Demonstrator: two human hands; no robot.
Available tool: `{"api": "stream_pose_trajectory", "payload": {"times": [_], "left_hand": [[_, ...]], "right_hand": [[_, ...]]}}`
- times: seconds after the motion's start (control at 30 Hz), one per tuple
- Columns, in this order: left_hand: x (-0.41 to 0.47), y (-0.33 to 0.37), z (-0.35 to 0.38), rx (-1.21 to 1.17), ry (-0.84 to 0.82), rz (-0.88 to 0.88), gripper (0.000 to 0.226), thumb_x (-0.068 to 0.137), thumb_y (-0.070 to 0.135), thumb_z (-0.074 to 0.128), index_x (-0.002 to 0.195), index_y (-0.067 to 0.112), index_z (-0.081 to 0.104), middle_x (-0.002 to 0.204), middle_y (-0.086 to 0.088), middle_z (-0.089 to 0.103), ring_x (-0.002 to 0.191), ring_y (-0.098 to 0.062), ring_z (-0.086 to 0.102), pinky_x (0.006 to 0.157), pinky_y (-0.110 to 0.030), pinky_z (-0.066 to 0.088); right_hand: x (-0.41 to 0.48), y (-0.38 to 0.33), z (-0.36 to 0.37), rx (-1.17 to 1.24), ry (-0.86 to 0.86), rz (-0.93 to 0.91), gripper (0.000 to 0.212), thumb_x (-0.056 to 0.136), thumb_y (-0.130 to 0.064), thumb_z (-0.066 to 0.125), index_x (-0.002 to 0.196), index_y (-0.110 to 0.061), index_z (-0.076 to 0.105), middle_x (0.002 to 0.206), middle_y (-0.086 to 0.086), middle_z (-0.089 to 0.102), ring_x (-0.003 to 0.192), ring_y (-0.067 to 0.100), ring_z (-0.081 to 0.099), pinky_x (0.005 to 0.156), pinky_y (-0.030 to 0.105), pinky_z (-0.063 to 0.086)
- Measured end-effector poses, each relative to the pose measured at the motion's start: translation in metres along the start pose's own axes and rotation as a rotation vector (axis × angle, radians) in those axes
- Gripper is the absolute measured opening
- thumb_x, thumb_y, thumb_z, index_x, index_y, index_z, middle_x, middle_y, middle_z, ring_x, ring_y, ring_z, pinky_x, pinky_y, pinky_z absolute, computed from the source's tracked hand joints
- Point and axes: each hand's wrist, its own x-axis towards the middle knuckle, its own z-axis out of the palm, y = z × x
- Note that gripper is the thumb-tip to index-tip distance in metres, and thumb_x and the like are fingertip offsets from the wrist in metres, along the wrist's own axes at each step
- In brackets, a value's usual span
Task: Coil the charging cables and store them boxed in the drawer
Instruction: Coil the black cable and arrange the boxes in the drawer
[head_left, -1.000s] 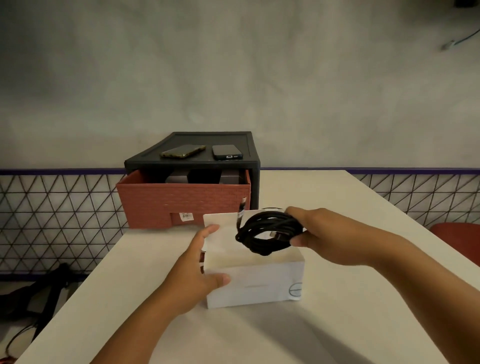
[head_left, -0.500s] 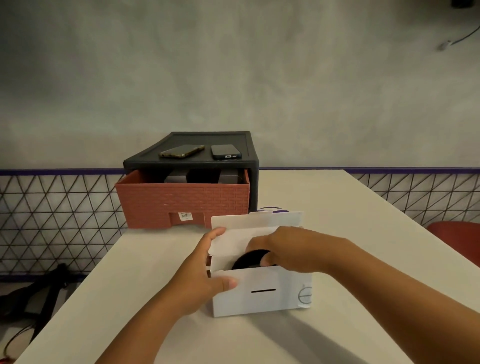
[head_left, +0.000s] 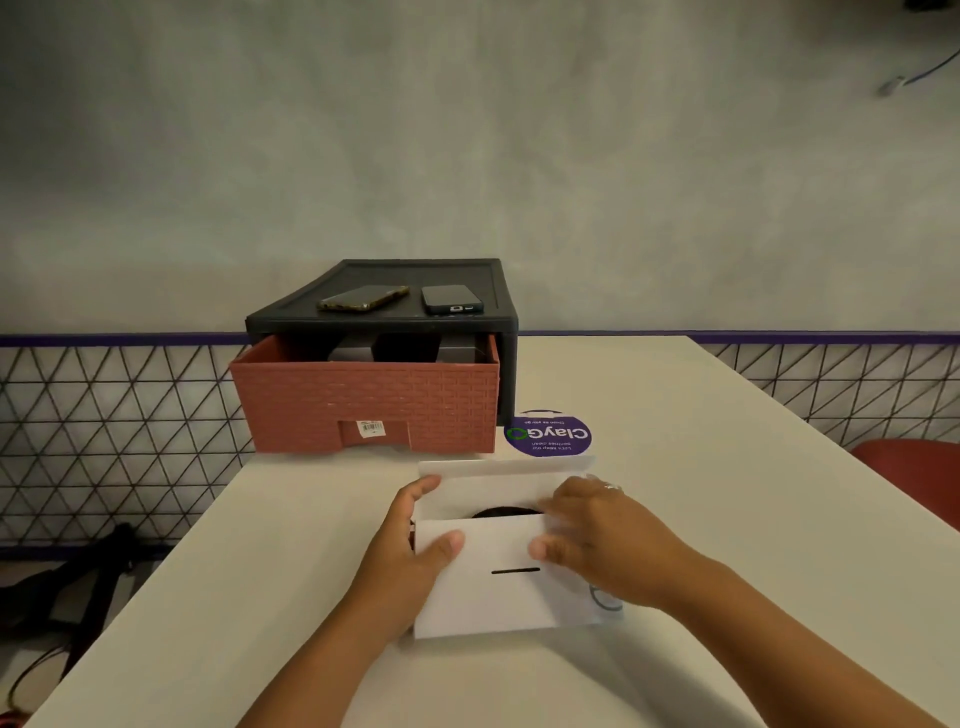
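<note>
A white cardboard box (head_left: 498, 597) stands on the table in front of me with its lid flap raised behind. A coiled black cable (head_left: 504, 513) lies inside it, only its top edge showing. My left hand (head_left: 410, 561) grips the box's left end, thumb on the front wall. My right hand (head_left: 602, 535) holds the right part of the box, thumb on the front wall and fingers over the opening. Behind stands a black drawer unit (head_left: 509, 322) with its red-brown drawer (head_left: 363, 405) pulled open; dark boxes show inside.
Two phones (head_left: 363, 299) (head_left: 451, 300) lie on top of the drawer unit. A round purple sticker (head_left: 548, 436) is on the white table (head_left: 675, 415) just behind the box. A mesh railing runs along both sides; a red seat (head_left: 914, 467) is at the right.
My right hand lowered the coiled cable into the box and let it go. It now holds the box's front wall. The lid flap stands up behind.
</note>
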Motion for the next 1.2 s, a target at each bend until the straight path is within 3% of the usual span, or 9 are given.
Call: {"api": "stream_pose_trajectory", "payload": {"times": [0.07, 0.13, 0.3, 0.4, 0.53, 0.7, 0.93, 1.07, 1.2], "left_hand": [[0.002, -0.002, 0.007, 0.033, 0.037, 0.001, 0.044, 0.091, 0.009, 0.056, 0.119, 0.041, 0.045, 0.123, 0.002, 0.056, 0.11, -0.021, 0.057, 0.097, -0.036, 0.046], [0.004, -0.003, 0.014, 0.051, 0.073, 0.003, 0.045, 0.093, 0.012, 0.054, 0.128, 0.037, 0.043, 0.131, 0.005, 0.048, 0.124, -0.014, 0.045, 0.102, -0.027, 0.035], [0.006, -0.002, 0.019, 0.098, 0.1, -0.024, 0.048, 0.094, 0.016, 0.052, 0.139, 0.027, 0.04, 0.141, 0.003, 0.043, 0.132, -0.014, 0.037, 0.105, -0.025, 0.03], [0.004, -0.003, 0.02, 0.128, 0.116, -0.025, 0.048, 0.094, 0.016, 0.051, 0.141, 0.022, 0.038, 0.146, 0.002, 0.04, 0.135, -0.013, 0.035, 0.103, -0.021, 0.027], [0.004, -0.005, 0.02, 0.145, 0.147, -0.015, 0.048, 0.094, 0.014, 0.052, 0.14, 0.018, 0.04, 0.146, -0.001, 0.04, 0.135, -0.013, 0.036, 0.1, -0.018, 0.026], [0.001, -0.003, 0.02, 0.182, 0.153, 0.004, 0.048, 0.094, 0.013, 0.051, 0.141, 0.013, 0.039, 0.146, 0.0, 0.04, 0.135, -0.013, 0.036, 0.098, -0.015, 0.024], [-0.003, -0.001, 0.021, 0.243, 0.153, -0.031, 0.049, 0.096, 0.018, 0.048, 0.143, 0.017, 0.034, 0.149, 0.001, 0.036, 0.136, -0.016, 0.034, 0.105, -0.022, 0.026], [-0.007, 0.0, 0.021, 0.249, 0.145, -0.047, 0.051, 0.097, 0.018, 0.047, 0.145, 0.02, 0.031, 0.148, 0.0, 0.036, 0.134, -0.019, 0.037, 0.101, -0.022, 0.028], [-0.008, 0.0, 0.021, 0.196, 0.129, -0.043, 0.059, 0.095, 0.014, 0.051, 0.146, 0.024, 0.024, 0.146, -0.006, 0.037, 0.133, -0.019, 0.037, 0.097, -0.021, 0.029]], "right_hand": [[-0.005, 0.002, 0.008, -0.005, 0.044, 0.028, 0.046, 0.089, -0.053, 0.048, 0.127, -0.027, 0.052, 0.117, -0.004, 0.048, 0.114, 0.017, 0.04, 0.092, 0.025, 0.032], [-0.007, 0.002, 0.019, -0.002, 0.124, 0.067, 0.043, 0.09, -0.051, 0.048, 0.125, -0.026, 0.055, 0.116, -0.006, 0.047, 0.113, 0.018, 0.04, 0.089, 0.023, 0.03], [-0.008, -0.004, 0.034, 0.246, 0.381, 0.264, 0.029, 0.085, -0.037, 0.063, 0.106, -0.017, 0.068, 0.108, -0.007, 0.048, 0.109, 0.017, 0.043, 0.077, 0.016, 0.024], [-0.01, -0.004, 0.036, 0.296, 0.516, 0.368, 0.039, 0.081, -0.033, 0.069, 0.116, -0.021, 0.06, 0.118, -0.004, 0.042, 0.115, 0.019, 0.04, 0.08, 0.015, 0.022], [-0.012, -0.004, 0.036, 0.522, 0.44, 0.545, 0.084, 0.08, -0.039, 0.068, 0.147, -0.018, 0.021, 0.144, 0.002, 0.037, 0.129, 0.022, 0.04, 0.097, 0.027, 0.034], [-0.012, -0.002, 0.033, 0.511, 0.326, 0.548, 0.072, 0.086, -0.04, 0.061, 0.146, -0.018, 0.028, 0.13, 0.005, 0.056, 0.119, 0.024, 0.051, 0.084, 0.025, 0.039], [-0.012, -0.003, 0.028, 0.498, 0.221, 0.481, 0.068, 0.097, -0.029, 0.046, 0.15, -0.023, 0.003, 0.132, 0.015, 0.052, 0.117, 0.03, 0.05, 0.089, 0.03, 0.039], [-0.012, -0.001, 0.029, 0.539, 0.232, 0.454, 0.071, 0.095, -0.027, 0.05, 0.149, -0.026, 0.005, 0.136, 0.012, 0.049, 0.121, 0.027, 0.048, 0.093, 0.029, 0.037], [-0.014, 0.001, 0.032, 0.63, 0.289, 0.42, 0.071, 0.083, -0.033, 0.067, 0.142, -0.028, 0.028, 0.136, 0.005, 0.04, 0.115, 0.019, 0.047, 0.09, 0.025, 0.035]]}}
